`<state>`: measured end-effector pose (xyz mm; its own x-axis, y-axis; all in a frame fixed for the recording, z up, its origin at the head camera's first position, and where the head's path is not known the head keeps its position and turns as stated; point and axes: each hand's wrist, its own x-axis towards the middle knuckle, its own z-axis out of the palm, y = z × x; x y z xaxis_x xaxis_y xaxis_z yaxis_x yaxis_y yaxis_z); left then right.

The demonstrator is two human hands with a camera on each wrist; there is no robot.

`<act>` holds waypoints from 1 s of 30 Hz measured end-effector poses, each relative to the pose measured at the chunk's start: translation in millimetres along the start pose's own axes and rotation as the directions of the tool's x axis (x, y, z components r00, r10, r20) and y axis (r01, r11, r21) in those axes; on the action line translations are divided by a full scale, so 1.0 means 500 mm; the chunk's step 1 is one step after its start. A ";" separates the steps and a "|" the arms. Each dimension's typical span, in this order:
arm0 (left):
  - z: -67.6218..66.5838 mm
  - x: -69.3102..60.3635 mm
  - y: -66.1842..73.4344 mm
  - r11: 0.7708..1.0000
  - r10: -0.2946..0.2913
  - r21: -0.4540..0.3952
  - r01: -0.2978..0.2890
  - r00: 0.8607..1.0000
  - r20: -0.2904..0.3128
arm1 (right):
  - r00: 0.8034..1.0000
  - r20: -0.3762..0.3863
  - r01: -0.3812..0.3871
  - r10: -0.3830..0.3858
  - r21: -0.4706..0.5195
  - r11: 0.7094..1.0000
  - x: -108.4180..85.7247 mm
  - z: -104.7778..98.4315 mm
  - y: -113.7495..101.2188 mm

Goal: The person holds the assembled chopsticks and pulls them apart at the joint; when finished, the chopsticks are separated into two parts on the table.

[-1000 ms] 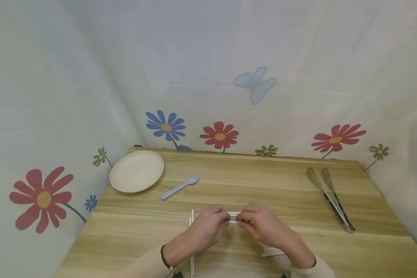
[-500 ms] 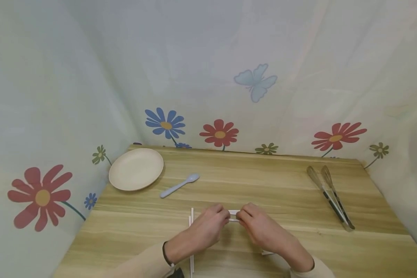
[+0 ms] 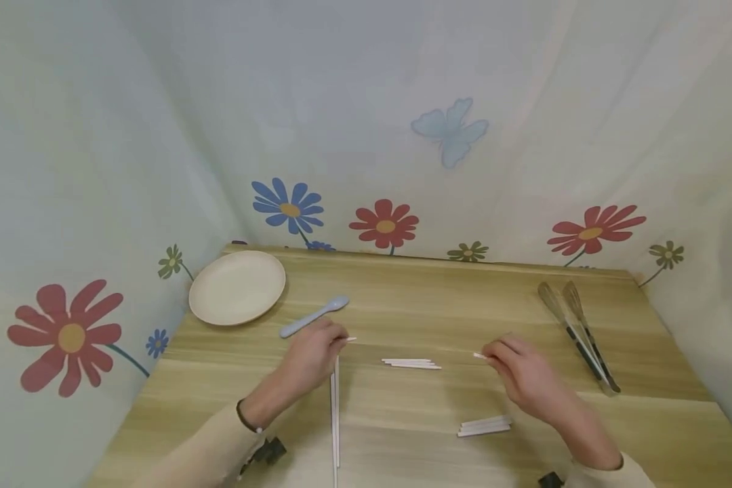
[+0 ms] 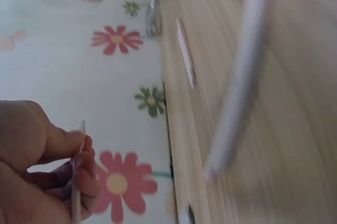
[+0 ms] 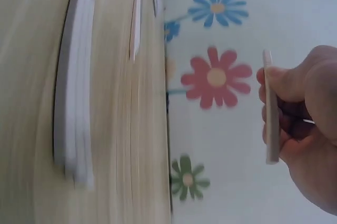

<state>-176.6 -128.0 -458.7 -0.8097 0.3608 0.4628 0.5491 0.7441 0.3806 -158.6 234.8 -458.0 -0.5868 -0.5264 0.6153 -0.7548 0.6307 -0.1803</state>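
Observation:
My left hand (image 3: 305, 358) pinches a short white stick (image 4: 76, 195) between thumb and fingers, above the table at the left. Over on the right, my right hand (image 3: 527, 376) pinches another short white stick (image 5: 271, 113), raised off the table. Between the hands lies a small pile of short white sticks (image 3: 410, 364). A second pile of short sticks (image 3: 484, 425) rests nearer to me, to the left of my right forearm. Long white sticks (image 3: 335, 423) lie lengthwise beside my left hand, their far ends close to its fingers.
A round cream plate (image 3: 236, 288) sits at the back left of the wooden table (image 3: 415, 291). The pale blue spoon (image 3: 314, 317) lies just beyond my left hand. Metal tongs (image 3: 579, 339) rest at the right. A flowered curtain (image 3: 354, 122) surrounds the table.
The hands were close together over the middle, with white stick showing between them. They have moved apart, left and right, each holding a short stick, uncovering both short-stick piles.

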 end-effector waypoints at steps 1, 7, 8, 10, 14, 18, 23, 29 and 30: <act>0.001 0.007 0.002 0.999 0.017 -0.031 -0.017 1.000 0.001 | 1.000 0.015 0.022 -0.023 0.037 0.999 0.006 -0.001 -0.002; 0.017 0.028 0.032 0.994 0.076 -0.073 -0.075 0.997 0.008 | 0.998 0.026 0.056 -0.061 0.154 0.986 0.014 0.011 -0.018; 0.018 0.028 0.033 0.995 0.076 -0.068 -0.075 0.997 0.012 | 0.998 0.023 0.056 -0.060 0.158 0.986 0.012 0.011 -0.018; 0.020 0.030 0.033 0.995 0.075 -0.061 -0.073 0.997 0.023 | 0.998 0.033 0.044 -0.050 0.158 0.987 0.007 0.010 -0.016; 0.025 0.034 0.036 0.996 0.069 -0.063 -0.066 0.996 0.048 | 0.998 0.040 0.036 -0.043 0.163 0.986 0.000 0.011 -0.014; 0.029 0.039 0.041 0.996 0.064 -0.066 -0.059 0.995 0.072 | 0.998 0.044 0.031 -0.039 0.165 0.986 -0.005 0.011 -0.012; 0.034 0.046 0.047 0.996 0.065 -0.067 -0.058 0.992 0.107 | 0.998 0.041 0.037 -0.044 0.164 0.986 -0.010 0.012 -0.012; 0.038 0.057 0.053 0.996 0.067 -0.064 -0.057 0.986 0.156 | 0.997 0.069 0.008 -0.021 0.192 0.981 -0.014 0.012 -0.012; 0.039 0.060 0.054 0.996 0.069 -0.061 -0.060 0.984 0.165 | 0.997 0.073 0.006 -0.021 0.197 0.980 -0.015 0.012 -0.012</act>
<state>-190.1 -86.2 -450.2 -0.7930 0.4992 0.3491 0.6079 0.6858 0.4002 -151.5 231.4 -466.1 -0.5911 -0.5797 0.5609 -0.8011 0.5028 -0.3246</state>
